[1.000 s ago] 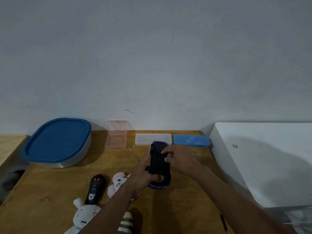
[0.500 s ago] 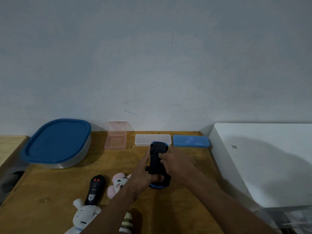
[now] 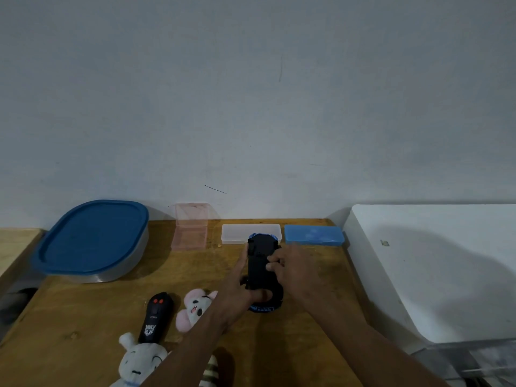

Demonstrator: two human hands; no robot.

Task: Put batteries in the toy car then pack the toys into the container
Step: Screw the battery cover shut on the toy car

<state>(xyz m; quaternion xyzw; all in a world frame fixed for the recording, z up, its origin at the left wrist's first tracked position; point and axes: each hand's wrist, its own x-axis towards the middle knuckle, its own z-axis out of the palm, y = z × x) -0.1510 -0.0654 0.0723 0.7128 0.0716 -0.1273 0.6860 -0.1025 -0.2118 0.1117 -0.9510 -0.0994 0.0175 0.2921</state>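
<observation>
Toy car (image 3: 261, 263), underside up at mid-table (image 3: 83, 317), looks light, rigid and smooth (probably slippery). The left hand (image 3: 237, 294) clasps its side and near end, best holds; the right hand (image 3: 290, 270) pinches its underside.

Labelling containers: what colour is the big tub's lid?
Dark blue lid, clearest in the head view.
</observation>
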